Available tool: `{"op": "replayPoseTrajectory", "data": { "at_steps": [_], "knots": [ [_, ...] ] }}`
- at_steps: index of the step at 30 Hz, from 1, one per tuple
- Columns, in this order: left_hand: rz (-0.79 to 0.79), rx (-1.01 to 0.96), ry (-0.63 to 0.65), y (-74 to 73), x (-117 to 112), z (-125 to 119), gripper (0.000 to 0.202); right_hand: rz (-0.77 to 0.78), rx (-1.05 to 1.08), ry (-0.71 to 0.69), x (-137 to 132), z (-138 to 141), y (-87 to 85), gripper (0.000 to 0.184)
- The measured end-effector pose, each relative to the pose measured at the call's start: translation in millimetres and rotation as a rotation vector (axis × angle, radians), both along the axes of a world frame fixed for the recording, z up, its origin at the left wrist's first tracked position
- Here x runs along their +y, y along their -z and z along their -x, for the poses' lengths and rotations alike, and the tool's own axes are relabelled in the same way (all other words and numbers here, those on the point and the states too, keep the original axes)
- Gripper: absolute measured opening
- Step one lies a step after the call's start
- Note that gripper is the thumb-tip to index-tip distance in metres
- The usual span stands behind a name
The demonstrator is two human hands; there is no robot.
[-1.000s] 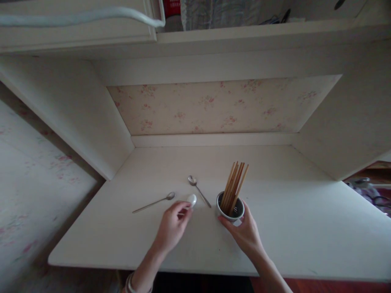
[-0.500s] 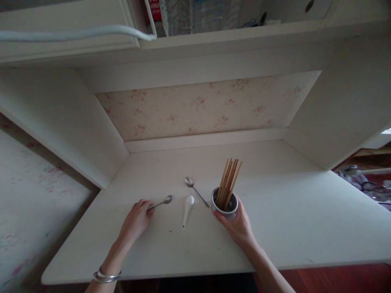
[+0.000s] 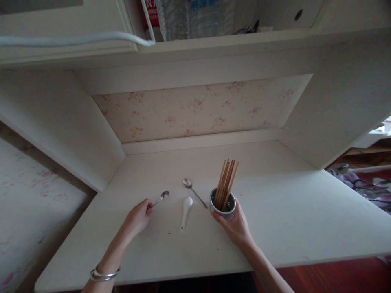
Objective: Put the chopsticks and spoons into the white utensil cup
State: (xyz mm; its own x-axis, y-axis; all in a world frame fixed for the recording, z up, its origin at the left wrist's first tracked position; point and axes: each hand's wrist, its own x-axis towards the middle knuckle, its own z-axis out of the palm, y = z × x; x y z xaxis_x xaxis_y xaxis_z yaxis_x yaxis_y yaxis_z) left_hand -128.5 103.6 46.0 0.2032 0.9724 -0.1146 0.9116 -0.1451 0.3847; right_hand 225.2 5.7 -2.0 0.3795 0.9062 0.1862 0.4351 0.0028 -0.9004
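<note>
In my left hand (image 3: pixel 138 217) a metal spoon (image 3: pixel 164 195) is gripped by its handle, bowl pointing away to the right. My right hand (image 3: pixel 236 226) wraps around the side of a grey utensil holder (image 3: pixel 213 208) with holes in its inner wall. Several wooden chopsticks (image 3: pixel 226 181) stand in that holder, leaning slightly right. Between my hands a white ceramic spoon (image 3: pixel 186 211) lies on the desk. A second metal spoon (image 3: pixel 195 193) lies just left of the holder, its handle end close to the rim.
The white desk (image 3: pixel 275 195) has side panels and a floral back panel (image 3: pixel 195 108). Above hangs a shelf (image 3: pixel 195 55) holding a plastic-wrapped pack (image 3: pixel 198 20). A white curved bar (image 3: pixel 76 40) juts out at upper left. Small dark specks dot the desktop.
My left hand has closed its fingers around the spoon handle, and the spoon's bowl has tipped up slightly. My right hand stays on the holder. The whole view has shifted a little.
</note>
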Motion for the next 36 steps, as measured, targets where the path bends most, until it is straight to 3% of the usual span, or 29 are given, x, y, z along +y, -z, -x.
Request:
{"op": "replayPoseTrajectory", "data": {
  "at_steps": [4,9,12,15,18,21,28,32,36],
  "knots": [
    [-0.093,-0.371,0.039,-39.2,-9,-26,0.027,-0.021,0.0,-0.005,1,0,2.8,0.085],
    [0.002,-0.881,-0.037,-91.9,-27,-86,0.033,-0.056,0.009,-0.009,2,0,7.3,0.083],
    [0.032,-1.157,-0.029,-111.5,-32,-128,0.032,-0.066,0.015,-0.009,2,0,6.6,0.083],
    [-0.004,-1.215,0.007,-119.2,-30,-166,0.032,-0.073,0.03,-0.031,1,0,3.6,0.082],
    [-0.085,-1.112,0.076,-113.8,-25,-193,0.028,-0.072,0.045,-0.043,1,0,0.4,0.081],
    [-0.16,-0.951,0.135,-97.4,-21,-209,0.023,-0.069,0.052,-0.039,1,1,-1.1,0.08],
    [-0.257,-0.633,0.222,-54.1,-20,-220,0.025,-0.066,0.029,-0.044,0,0,-2.0,0.082],
    [-0.227,-0.633,0.212,-43.6,-20,-220,0.023,-0.064,0.024,-0.035,-1,1,-1.9,0.083],
    [-0.097,-0.769,0.173,-38.6,-24,-216,0.027,-0.075,0.033,-0.033,-1,2,-2.6,0.081]
  ]
}}
